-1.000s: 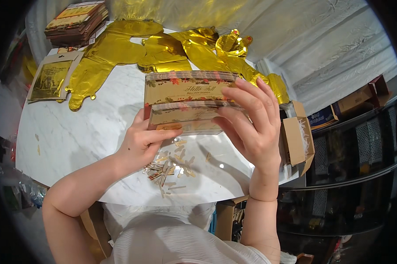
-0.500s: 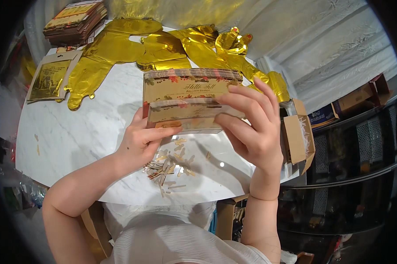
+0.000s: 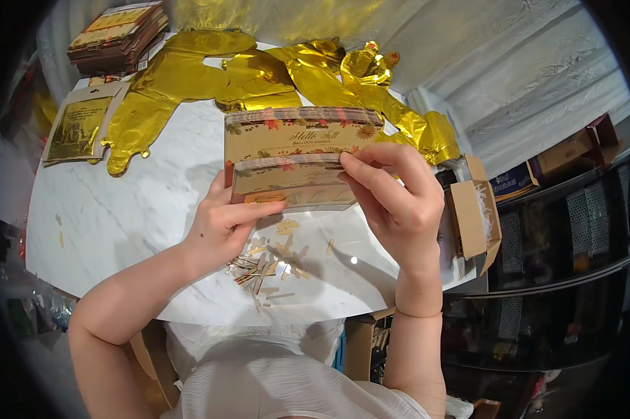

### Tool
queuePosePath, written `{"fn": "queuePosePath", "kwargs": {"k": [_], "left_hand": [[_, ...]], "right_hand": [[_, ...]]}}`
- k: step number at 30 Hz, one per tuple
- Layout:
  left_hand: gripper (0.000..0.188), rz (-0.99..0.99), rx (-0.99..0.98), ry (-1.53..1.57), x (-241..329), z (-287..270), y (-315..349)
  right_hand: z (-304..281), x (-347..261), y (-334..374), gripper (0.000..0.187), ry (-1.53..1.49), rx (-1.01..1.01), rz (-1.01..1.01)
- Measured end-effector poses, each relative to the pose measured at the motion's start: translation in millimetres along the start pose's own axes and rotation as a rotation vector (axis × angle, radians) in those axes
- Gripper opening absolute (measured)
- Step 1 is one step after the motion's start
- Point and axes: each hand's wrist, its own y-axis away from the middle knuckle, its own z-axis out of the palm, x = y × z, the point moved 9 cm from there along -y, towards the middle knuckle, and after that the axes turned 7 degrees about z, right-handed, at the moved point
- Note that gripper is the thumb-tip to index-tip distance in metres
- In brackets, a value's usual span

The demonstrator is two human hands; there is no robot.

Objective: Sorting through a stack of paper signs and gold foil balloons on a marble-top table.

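Observation:
A stack of printed cards (image 3: 297, 143), tan with red and green leaf patterns, stands tilted above the middle of the table. Its front group is fanned lower than the back one. My left hand (image 3: 220, 227) grips the stack at its lower left, index finger lying across the front; its thumb is mostly hidden. At the right side, my right hand (image 3: 402, 202) pinches the top edge of the front cards between thumb and index finger. Beneath the stack, a small heap of tan and grey card cut-outs (image 3: 266, 269) lies on the white marbled table (image 3: 119, 237).
Gold foil balloons (image 3: 172, 84) spread across the table's far side. A flat pack with a gold panel (image 3: 81, 126) lies at the left, below a pile of printed packs (image 3: 116, 38). An open cardboard box (image 3: 468, 220) stands at the right edge, beside dark shelving (image 3: 552, 237).
My right hand's fingers have curled in from a raised, spread pose to a pinch on the front cards' top edge. The left hand stays nearly still.

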Motion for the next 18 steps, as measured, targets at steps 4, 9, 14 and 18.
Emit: {"fn": "queuePosePath", "kwargs": {"k": [4,9,14,18], "left_hand": [[0.054,0.013,-0.005,-0.013,2.2,-0.6,-1.0],[0.051,0.051,-0.036,-0.047,4.8,0.1,-1.4],[0.049,0.047,-0.030,-0.050,5.0,-0.4,-1.3],[0.050,0.033,-0.027,-0.053,3.7,-1.4,-0.9]], "right_hand": [[-3.2,-10.6,0.6,0.021,0.056,0.041,-0.007],[-6.4,-21.7,4.0,0.016,0.079,0.006,-0.011],[-9.8,-29.3,5.7,0.020,0.071,0.015,0.015],[-5.3,-32.0,7.3,0.021,0.131,-0.026,-0.018]]}}
